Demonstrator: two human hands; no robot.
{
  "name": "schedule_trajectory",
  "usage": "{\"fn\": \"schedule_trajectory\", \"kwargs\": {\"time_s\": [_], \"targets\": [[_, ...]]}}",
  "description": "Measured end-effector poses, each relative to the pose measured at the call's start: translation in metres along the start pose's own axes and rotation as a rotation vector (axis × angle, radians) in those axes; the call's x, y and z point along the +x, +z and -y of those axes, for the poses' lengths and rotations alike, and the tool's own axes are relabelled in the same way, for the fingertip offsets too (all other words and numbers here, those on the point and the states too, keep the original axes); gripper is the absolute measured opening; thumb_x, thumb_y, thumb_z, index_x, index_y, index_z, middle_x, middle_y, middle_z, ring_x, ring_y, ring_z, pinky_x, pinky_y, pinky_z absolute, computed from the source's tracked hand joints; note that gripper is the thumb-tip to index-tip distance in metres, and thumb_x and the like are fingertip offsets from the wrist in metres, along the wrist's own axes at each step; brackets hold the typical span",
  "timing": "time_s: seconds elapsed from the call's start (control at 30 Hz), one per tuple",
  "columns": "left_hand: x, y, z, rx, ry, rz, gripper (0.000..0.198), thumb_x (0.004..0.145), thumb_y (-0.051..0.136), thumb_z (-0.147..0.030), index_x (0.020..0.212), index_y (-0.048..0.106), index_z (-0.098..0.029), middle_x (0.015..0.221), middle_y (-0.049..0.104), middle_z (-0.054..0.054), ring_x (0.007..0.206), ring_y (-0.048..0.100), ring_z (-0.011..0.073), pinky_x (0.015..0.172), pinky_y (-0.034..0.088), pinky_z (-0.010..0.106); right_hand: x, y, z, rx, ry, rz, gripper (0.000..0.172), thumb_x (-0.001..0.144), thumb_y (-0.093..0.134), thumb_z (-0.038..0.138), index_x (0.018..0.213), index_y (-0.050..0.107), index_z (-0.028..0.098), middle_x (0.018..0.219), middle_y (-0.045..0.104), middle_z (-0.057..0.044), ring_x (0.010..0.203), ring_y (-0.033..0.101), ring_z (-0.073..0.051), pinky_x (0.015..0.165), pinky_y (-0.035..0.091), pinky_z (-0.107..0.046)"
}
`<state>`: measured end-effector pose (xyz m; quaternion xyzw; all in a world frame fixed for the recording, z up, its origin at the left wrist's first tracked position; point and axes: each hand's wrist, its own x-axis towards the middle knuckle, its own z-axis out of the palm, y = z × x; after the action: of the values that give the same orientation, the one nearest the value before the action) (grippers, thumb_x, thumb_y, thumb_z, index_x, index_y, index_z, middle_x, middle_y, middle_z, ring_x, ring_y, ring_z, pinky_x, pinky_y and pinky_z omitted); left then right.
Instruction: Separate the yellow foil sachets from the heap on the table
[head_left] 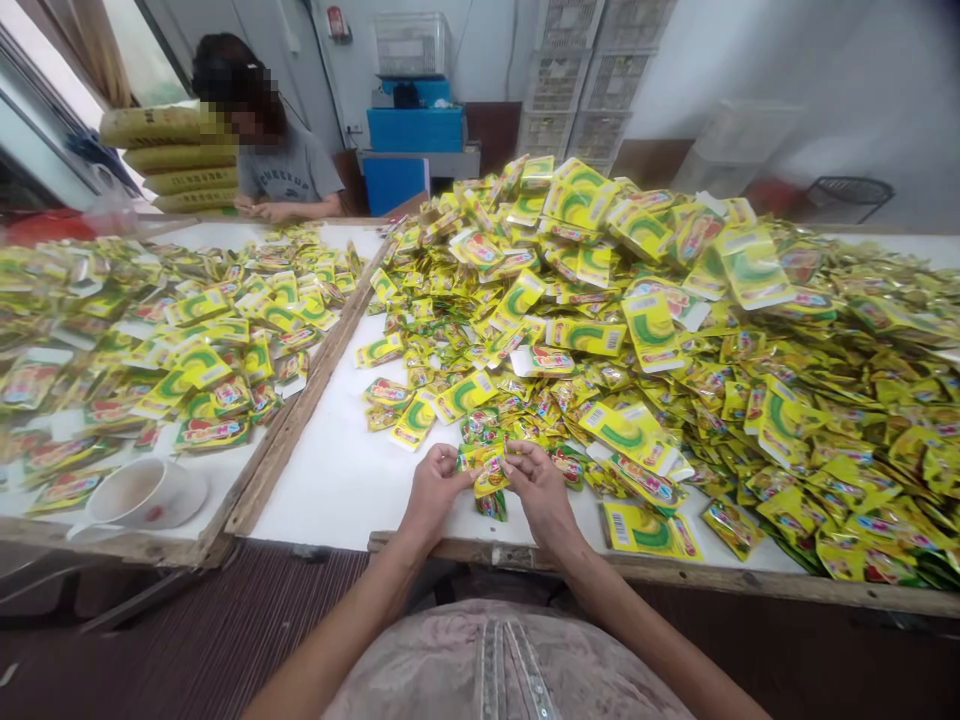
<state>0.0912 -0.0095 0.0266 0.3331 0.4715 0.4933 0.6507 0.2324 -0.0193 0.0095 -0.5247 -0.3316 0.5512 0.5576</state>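
Observation:
Between my two hands, just above the near edge of the white table point(315, 470), is a small yellow-and-green candy packet point(491, 470). My left hand point(441, 490) pinches its left side. On its right side the fingers of my right hand point(538, 490) are closed too. Another green packet point(492, 505) lies just below it on the table. Small packets point(536, 400) and flat yellow boxes point(465, 396) with green curves lie just beyond my fingers. To the right of my right hand lies a flat yellow box point(649, 530) with a barcode.
A tall heap of packets and boxes point(585, 270) covers the right table. A wooden rail point(300, 400) parts it from the left table, which bears more boxes point(202, 370) and a white cup point(135, 492). A person point(285, 170) sits behind, near stacked sacks point(184, 185).

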Motion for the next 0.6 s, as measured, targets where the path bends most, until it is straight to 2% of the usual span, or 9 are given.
{"fn": "schedule_trajectory", "kwargs": {"time_s": [0.1,0.2,0.27,0.33,0.4,0.47,0.53,0.6], "targets": [[0.002,0.001,0.002,-0.014,-0.003,-0.020,0.041,0.051,0.079,-0.025,0.072,0.045,-0.020,0.059,0.061,-0.007,0.059,0.060,0.0123,0.062,0.045,0.024,0.000,0.001,0.002,-0.058,-0.011,0.039,0.047,0.061,0.074,0.043,0.097,0.057,0.019,0.085,0.069,-0.005,0.081,0.064,-0.020,0.075,0.050,-0.034],[0.007,0.002,-0.003,0.021,-0.034,0.083,0.040,0.052,0.079,-0.027,0.072,0.046,-0.019,0.058,0.062,-0.006,0.059,0.061,0.0135,0.064,0.046,0.026,0.001,-0.001,0.010,-0.090,-0.008,0.152,0.044,0.059,0.075,0.044,0.092,0.060,0.018,0.084,0.069,-0.006,0.081,0.065,-0.021,0.076,0.051,-0.036],[0.015,0.002,-0.013,0.110,-0.041,0.171,0.038,0.054,0.079,-0.029,0.075,0.048,-0.019,0.061,0.063,-0.003,0.061,0.061,0.0145,0.064,0.046,0.027,0.003,-0.006,0.017,-0.116,-0.053,0.154,0.038,0.061,0.074,0.045,0.082,0.061,0.017,0.080,0.069,-0.006,0.077,0.065,-0.022,0.073,0.051,-0.036],[0.030,0.004,-0.027,0.291,0.057,0.150,0.035,0.058,0.076,-0.033,0.078,0.052,-0.019,0.071,0.066,0.001,0.067,0.061,0.0164,0.066,0.046,0.028,0.004,-0.012,0.024,-0.164,-0.119,0.067,0.035,0.063,0.072,0.045,0.080,0.059,0.017,0.081,0.069,-0.007,0.079,0.064,-0.022,0.073,0.052,-0.036],[0.050,0.012,-0.042,0.548,0.262,0.019,0.033,0.061,0.074,-0.035,0.085,0.055,-0.021,0.086,0.067,0.004,0.079,0.061,0.0202,0.073,0.045,0.031,0.006,-0.018,0.027,-0.223,-0.176,-0.016,0.035,0.064,0.071,0.045,0.082,0.058,0.018,0.085,0.069,-0.008,0.083,0.064,-0.023,0.076,0.051,-0.037],[0.072,0.024,-0.051,0.817,0.449,-0.088,0.040,0.061,0.075,-0.035,0.094,0.058,-0.022,0.098,0.065,0.007,0.094,0.059,0.0258,0.081,0.042,0.034,0.006,-0.022,0.027,-0.293,-0.211,-0.066,0.037,0.065,0.070,0.045,0.086,0.057,0.018,0.088,0.068,-0.009,0.087,0.063,-0.025,0.079,0.050,-0.038],[0.093,0.038,-0.053,1.043,0.520,-0.085,0.054,0.057,0.077,-0.032,0.105,0.057,-0.022,0.099,0.064,0.011,0.102,0.056,0.0308,0.085,0.040,0.036,0.004,-0.023,0.024,-0.373,-0.234,-0.096,0.038,0.065,0.069,0.046,0.086,0.056,0.018,0.086,0.068,-0.009,0.087,0.063,-0.025,0.078,0.050,-0.038],[0.109,0.050,-0.052,1.215,0.509,-0.046,0.063,0.055,0.078,-0.025,0.113,0.055,-0.020,0.091,0.065,0.012,0.099,0.057,0.0329,0.083,0.040,0.036,0.002,-0.024,0.022,-0.434,-0.262,-0.120,0.035,0.066,0.068,0.046,0.084,0.055,0.019,0.083,0.067,-0.008,0.082,0.063,-0.024,0.075,0.051,-0.036]]}}
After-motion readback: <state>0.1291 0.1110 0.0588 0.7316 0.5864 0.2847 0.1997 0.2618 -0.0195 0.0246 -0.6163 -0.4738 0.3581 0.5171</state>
